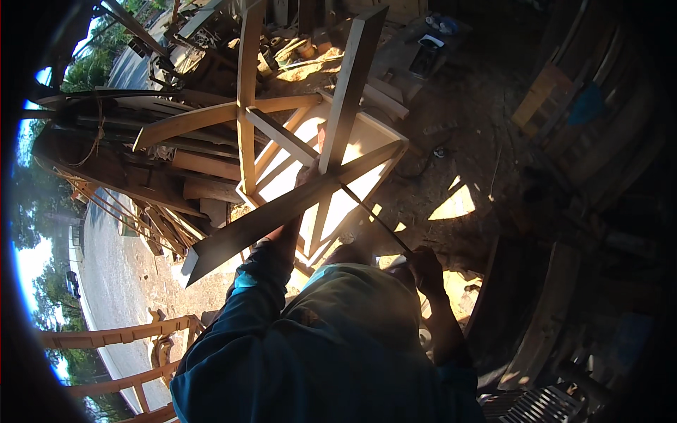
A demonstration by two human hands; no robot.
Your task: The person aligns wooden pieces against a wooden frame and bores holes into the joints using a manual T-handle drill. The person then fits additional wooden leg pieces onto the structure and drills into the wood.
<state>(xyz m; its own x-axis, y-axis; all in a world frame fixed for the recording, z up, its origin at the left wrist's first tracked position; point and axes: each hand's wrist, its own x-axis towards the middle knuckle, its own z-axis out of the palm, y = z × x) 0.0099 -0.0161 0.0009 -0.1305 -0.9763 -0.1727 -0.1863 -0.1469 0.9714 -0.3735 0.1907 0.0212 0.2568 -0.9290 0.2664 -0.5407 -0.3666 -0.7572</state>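
A wooden frame stands before me, with pale panels, upright legs and a long diagonal rail crossing its near side. My left arm passes under that rail, and my left hand shows beyond it, closed on the frame near the joint of a crosspiece and a leg. The rail hides part of this hand. At the lower right, my right hand is wrapped round the near end of a long, thin, dark tool. The tool's far end meets the wood beside the joint; whether it is a file or a saw seen edge-on, I cannot tell.
Stacked boards and long curved timbers lie to the left, beside a road. Slatted wooden pieces stand at the lower left. Offcuts and a low work surface are at the back. Dark timber stands along my right.
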